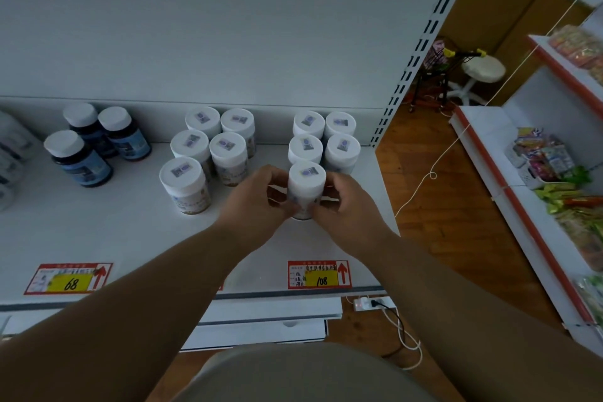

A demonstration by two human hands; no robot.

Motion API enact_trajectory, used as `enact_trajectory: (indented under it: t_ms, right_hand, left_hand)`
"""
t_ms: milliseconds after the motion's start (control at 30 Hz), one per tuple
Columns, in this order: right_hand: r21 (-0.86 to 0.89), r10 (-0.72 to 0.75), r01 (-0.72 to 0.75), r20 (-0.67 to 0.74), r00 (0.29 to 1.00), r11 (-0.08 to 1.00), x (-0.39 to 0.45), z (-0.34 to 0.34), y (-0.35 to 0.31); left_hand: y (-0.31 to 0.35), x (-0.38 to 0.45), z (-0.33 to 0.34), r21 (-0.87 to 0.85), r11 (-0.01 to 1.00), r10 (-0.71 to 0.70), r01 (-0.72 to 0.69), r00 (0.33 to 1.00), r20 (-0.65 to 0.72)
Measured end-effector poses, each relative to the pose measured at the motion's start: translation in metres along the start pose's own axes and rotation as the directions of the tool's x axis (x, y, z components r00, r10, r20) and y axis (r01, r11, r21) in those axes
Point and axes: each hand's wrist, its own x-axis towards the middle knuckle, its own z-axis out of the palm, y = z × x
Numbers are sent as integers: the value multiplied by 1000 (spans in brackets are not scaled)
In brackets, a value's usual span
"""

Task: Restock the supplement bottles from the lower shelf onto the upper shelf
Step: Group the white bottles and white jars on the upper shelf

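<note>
A white supplement bottle [306, 188] with a wide white cap and a small square sticker on top stands upright on the white shelf [130, 238], at the front of the right-hand group. The left hand [257, 197] and the right hand [342, 202] grip it from either side, fingers curled round its body, so most of its label is covered. Just behind it four matching bottles [324, 137] stand in two close rows. To the left, five more white bottles [208, 153] with pale printed labels form a second cluster, and further left stand three dark bottles [94, 143] with blue labels and white caps. Two red and yellow price tags, one reading 68 [68, 278] and one reading 108 [319, 274], sit on the shelf's front edge. Beyond the slotted upright lies a wooden floor with a white stool [479, 73], a white cord and a power strip [370, 303]. A second rack [535, 206] at the right carries blurred, colourful packets. Pale items at the far left edge are cut off and unreadable.
</note>
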Motion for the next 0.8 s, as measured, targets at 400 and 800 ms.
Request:
enact_trajectory:
  t_ms: [400, 800]
  right_hand:
    - [-24, -2, 0, -64, 998, 1000, -4, -6, 15]
    - [395, 215, -70, -336, 917, 916, 48, -15, 6]
  left_hand:
    - [-7, 11, 8, -203, 974, -125, 95, 982, -138]
    - [18, 56, 29, -781, 567, -334, 262, 940, 73]
